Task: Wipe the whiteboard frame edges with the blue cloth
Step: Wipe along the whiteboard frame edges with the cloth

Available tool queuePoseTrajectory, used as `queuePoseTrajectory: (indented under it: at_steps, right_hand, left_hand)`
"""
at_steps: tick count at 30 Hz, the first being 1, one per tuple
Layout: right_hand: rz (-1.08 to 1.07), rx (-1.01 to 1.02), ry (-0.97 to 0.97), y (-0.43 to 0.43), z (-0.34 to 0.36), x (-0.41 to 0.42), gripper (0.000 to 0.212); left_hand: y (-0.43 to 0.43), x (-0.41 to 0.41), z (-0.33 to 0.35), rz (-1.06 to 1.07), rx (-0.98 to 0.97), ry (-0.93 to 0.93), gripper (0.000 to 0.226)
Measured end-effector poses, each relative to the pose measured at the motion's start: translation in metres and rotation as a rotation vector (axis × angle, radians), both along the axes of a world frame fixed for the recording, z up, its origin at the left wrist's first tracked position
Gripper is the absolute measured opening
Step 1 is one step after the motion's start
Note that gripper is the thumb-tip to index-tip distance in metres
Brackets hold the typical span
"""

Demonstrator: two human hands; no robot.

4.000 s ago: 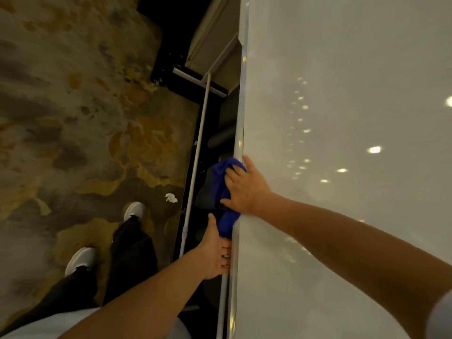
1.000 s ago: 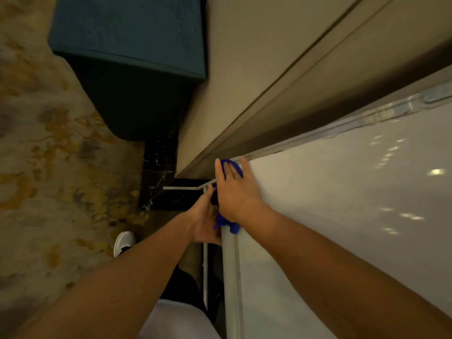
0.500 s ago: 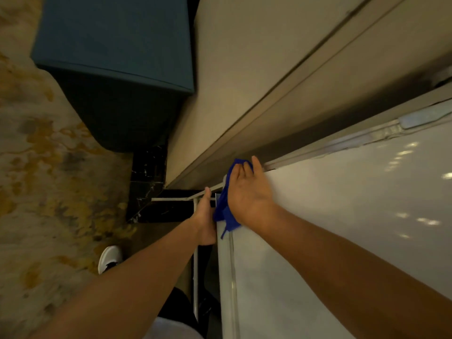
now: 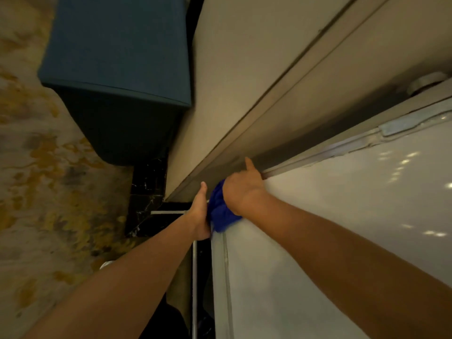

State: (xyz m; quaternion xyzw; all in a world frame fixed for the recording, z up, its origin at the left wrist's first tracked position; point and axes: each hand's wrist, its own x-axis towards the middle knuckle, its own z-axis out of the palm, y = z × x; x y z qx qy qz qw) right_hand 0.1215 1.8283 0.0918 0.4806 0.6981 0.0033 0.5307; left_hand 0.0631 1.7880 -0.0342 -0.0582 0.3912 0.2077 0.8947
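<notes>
The whiteboard (image 4: 330, 228) fills the right half of the view, with a grey metal frame edge (image 4: 220, 277) running down its left side and another along its top (image 4: 342, 148). The blue cloth (image 4: 220, 211) is bunched at the frame's upper left corner. My right hand (image 4: 242, 189) presses on the cloth there, thumb pointing up along the top edge. Just left of the cloth, my left hand (image 4: 200, 214) grips the side of the frame, fingers hidden behind it.
A beige wall (image 4: 244, 81) stands close behind the board. A dark blue upholstered block (image 4: 117, 64) sits on the patterned carpet (image 4: 36, 192) to the left. A thin white stand tube (image 4: 195, 277) runs down beside the frame. One white shoe tip (image 4: 105, 264) shows below.
My right hand has carried the cloth up the left frame edge to the top corner and curled over it, thumb now on the top edge. My left hand followed upward along the side.
</notes>
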Motion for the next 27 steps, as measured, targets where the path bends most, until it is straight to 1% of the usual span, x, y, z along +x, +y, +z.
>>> queuePoseTrajectory:
  at_steps: [1,2,3,4,5,6,7,8,9,10,11,12,13,14,15,16,17,19,20,21,23,24,26,27]
  right_hand:
    - [-0.022,0.024,0.010,0.004,0.016,0.005,0.037]
    - [-0.054,0.044,0.012,0.006,0.032,0.009,0.034]
    - [-0.081,0.060,0.007,0.006,0.048,0.015,0.032]
    - [-0.082,0.089,-0.004,0.003,0.065,0.021,0.031]
    - [-0.053,0.134,-0.012,0.000,0.080,0.026,0.031]
    - [-0.002,0.192,-0.011,-0.003,0.092,0.030,0.032]
    - [0.060,0.280,0.007,-0.009,0.106,0.036,0.033]
    - [0.102,0.380,0.039,-0.015,0.122,0.044,0.037]
    - [0.129,0.462,0.088,-0.019,0.135,0.051,0.043]
    - [0.167,0.526,0.144,-0.022,0.147,0.059,0.054]
    - [0.217,0.580,0.194,-0.024,0.162,0.067,0.062]
    - [0.260,0.617,0.231,-0.026,0.175,0.074,0.063]
    - [0.282,0.639,0.253,-0.029,0.186,0.079,0.055]
    - [0.284,0.655,0.271,-0.033,0.192,0.082,0.044]
    - [0.266,0.665,0.287,-0.038,0.191,0.084,0.037]
    - [0.224,0.669,0.286,-0.044,0.184,0.082,0.038]
    - [0.164,0.671,0.285,-0.050,0.172,0.077,0.043]
    - [0.030,0.685,0.295,-0.062,0.143,0.063,0.062]
    - [-0.005,0.683,0.292,-0.066,0.130,0.058,0.072]
    - [-0.018,0.688,0.267,-0.069,0.121,0.055,0.076]
    - [-0.008,0.740,0.191,-0.071,0.119,0.059,0.072]
    - [-0.003,0.786,0.164,-0.070,0.126,0.064,0.067]
    - [-0.003,0.876,0.119,-0.071,0.147,0.079,0.061]
    - [-0.016,0.921,0.106,-0.073,0.157,0.086,0.061]
  left_hand:
    - [0.003,0.003,0.006,-0.003,0.029,0.040,0.089]
    - [0.006,0.007,0.013,-0.024,0.059,0.116,0.086]
    - [0.009,0.011,0.024,-0.091,0.139,0.228,0.083]
    - [0.012,0.017,0.038,-0.188,0.283,0.379,0.078]
    - [0.015,0.022,0.048,-0.289,0.426,0.579,0.071]
    - [0.019,0.025,0.053,-0.346,0.575,0.774,0.065]
    - [0.023,0.030,0.065,-0.358,0.735,0.878,0.062]
    - [0.026,0.035,0.082,-0.377,0.849,0.891,0.057]
    - [0.028,0.039,0.096,-0.352,0.919,0.838,0.055]
    - [0.032,0.044,0.108,-0.305,0.950,0.787,0.059]
    - [0.035,0.049,0.121,-0.256,0.939,0.727,0.060]
    - [0.038,0.053,0.135,-0.246,0.966,0.676,0.054]
    - [0.041,0.055,0.143,-0.263,1.006,0.630,0.050]
    - [0.044,0.056,0.147,-0.284,1.036,0.583,0.053]
    - [0.046,0.055,0.148,-0.313,1.027,0.559,0.062]
    - [0.048,0.055,0.148,-0.329,0.998,0.527,0.070]
    - [0.051,0.054,0.144,-0.305,0.960,0.479,0.071]
    - [0.052,0.058,0.139,-0.196,0.866,0.365,0.058]
    - [0.052,0.060,0.139,-0.155,0.844,0.334,0.052]
    - [0.051,0.061,0.141,-0.142,0.836,0.322,0.047]
    - [0.051,0.064,0.142,-0.153,0.816,0.266,0.040]
    - [0.051,0.063,0.143,-0.172,0.801,0.213,0.041]
    - [0.052,0.060,0.146,-0.181,0.787,0.184,0.056]
    - [0.053,0.060,0.145,-0.194,0.774,0.185,0.065]
